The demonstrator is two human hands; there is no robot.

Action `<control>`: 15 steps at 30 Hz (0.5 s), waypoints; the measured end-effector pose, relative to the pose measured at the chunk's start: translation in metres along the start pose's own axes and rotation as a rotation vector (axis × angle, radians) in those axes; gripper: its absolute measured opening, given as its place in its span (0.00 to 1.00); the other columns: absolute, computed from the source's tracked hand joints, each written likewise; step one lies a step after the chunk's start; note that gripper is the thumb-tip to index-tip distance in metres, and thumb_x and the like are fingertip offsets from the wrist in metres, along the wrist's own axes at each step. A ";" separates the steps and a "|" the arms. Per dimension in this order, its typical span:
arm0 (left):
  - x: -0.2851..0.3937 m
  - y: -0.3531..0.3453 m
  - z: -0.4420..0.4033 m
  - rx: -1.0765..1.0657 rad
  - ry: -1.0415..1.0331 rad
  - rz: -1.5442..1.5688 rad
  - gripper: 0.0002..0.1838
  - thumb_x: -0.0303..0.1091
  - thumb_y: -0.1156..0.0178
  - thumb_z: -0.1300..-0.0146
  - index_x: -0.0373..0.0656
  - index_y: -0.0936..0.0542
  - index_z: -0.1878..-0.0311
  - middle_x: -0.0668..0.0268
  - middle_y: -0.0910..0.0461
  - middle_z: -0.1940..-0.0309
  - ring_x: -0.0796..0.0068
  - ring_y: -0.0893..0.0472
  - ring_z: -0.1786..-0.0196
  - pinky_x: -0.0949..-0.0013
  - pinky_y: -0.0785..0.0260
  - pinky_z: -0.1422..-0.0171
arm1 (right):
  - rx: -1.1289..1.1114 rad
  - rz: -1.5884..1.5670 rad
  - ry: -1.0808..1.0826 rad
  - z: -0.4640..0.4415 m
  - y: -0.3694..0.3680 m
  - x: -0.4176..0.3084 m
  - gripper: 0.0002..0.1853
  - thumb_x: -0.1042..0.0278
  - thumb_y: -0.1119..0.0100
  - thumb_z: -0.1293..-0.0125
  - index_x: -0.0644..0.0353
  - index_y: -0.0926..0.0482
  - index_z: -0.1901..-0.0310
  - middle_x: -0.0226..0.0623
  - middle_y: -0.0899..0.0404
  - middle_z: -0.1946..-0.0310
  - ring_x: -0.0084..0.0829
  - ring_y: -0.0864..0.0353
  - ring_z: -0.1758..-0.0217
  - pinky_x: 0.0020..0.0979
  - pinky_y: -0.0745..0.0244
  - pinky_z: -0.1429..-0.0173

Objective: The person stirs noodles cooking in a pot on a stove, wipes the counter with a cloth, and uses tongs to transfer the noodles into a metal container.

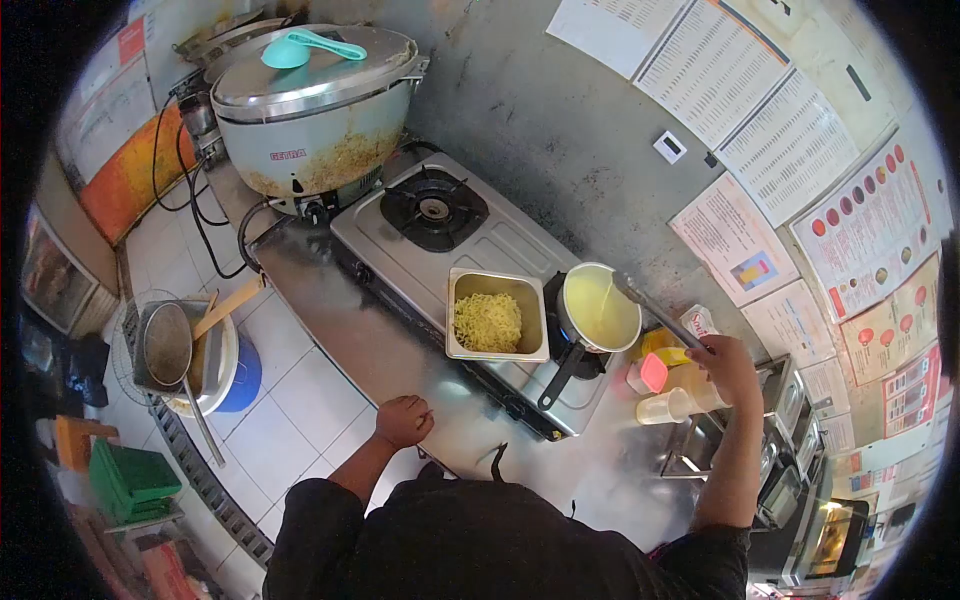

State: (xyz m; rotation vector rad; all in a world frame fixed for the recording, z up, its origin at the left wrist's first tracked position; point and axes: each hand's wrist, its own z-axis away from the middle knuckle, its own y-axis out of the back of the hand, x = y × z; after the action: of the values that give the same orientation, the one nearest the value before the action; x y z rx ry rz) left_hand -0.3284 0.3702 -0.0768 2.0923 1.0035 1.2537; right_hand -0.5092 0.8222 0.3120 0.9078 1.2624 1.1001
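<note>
On the steel surface stands a stove; the right hand is closed around a long utensil over its pot — probably stirring or lifting. The left hand curls, seemingly empty. The next move calls for a steady wrist.

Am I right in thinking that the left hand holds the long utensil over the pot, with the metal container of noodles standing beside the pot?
Not quite: the head view shows the right hand, not the left hand, holding the long utensil over the pot. The metal container of noodles does stand beside the pot, as you say.
</note>
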 end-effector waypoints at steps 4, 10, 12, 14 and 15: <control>0.001 0.002 -0.001 -0.017 0.006 0.026 0.10 0.38 0.32 0.43 0.48 0.23 0.74 0.63 0.19 0.73 0.58 0.16 0.69 0.56 0.21 0.63 | 0.055 -0.117 -0.037 0.019 0.013 -0.014 0.18 0.59 0.28 0.36 0.66 0.13 0.53 0.46 0.17 0.75 0.32 0.17 0.75 0.37 0.25 0.68; -0.003 -0.003 0.002 -0.009 -0.016 -0.002 0.10 0.39 0.32 0.43 0.48 0.23 0.73 0.63 0.20 0.73 0.58 0.16 0.69 0.56 0.21 0.63 | 0.077 0.244 0.062 0.022 0.008 0.002 0.19 0.53 0.26 0.39 0.62 0.11 0.57 0.44 0.15 0.74 0.41 0.16 0.74 0.42 0.24 0.64; -0.004 -0.003 0.002 -0.010 -0.017 0.021 0.10 0.39 0.32 0.43 0.48 0.23 0.73 0.63 0.20 0.73 0.58 0.16 0.69 0.56 0.21 0.63 | 0.054 0.358 0.079 0.020 0.010 -0.004 0.20 0.50 0.26 0.41 0.60 0.11 0.58 0.48 0.14 0.70 0.46 0.14 0.67 0.45 0.22 0.59; -0.004 -0.003 0.001 -0.008 -0.015 0.026 0.10 0.38 0.32 0.43 0.48 0.23 0.73 0.63 0.20 0.74 0.57 0.16 0.69 0.56 0.22 0.64 | 0.011 0.466 0.077 0.017 0.014 -0.013 0.21 0.47 0.25 0.43 0.58 0.11 0.59 0.49 0.13 0.66 0.49 0.13 0.61 0.47 0.21 0.54; -0.002 -0.003 0.000 -0.004 -0.013 0.018 0.10 0.38 0.32 0.44 0.48 0.23 0.73 0.63 0.20 0.74 0.57 0.16 0.70 0.56 0.22 0.64 | -0.019 0.516 0.069 0.012 0.016 -0.020 0.22 0.46 0.24 0.44 0.57 0.10 0.59 0.48 0.13 0.65 0.49 0.12 0.59 0.47 0.21 0.52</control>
State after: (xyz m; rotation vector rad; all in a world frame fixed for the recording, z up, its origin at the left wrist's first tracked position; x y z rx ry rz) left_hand -0.3302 0.3700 -0.0797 2.1081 0.9775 1.2489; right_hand -0.4986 0.8082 0.3340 1.2286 1.0954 1.5530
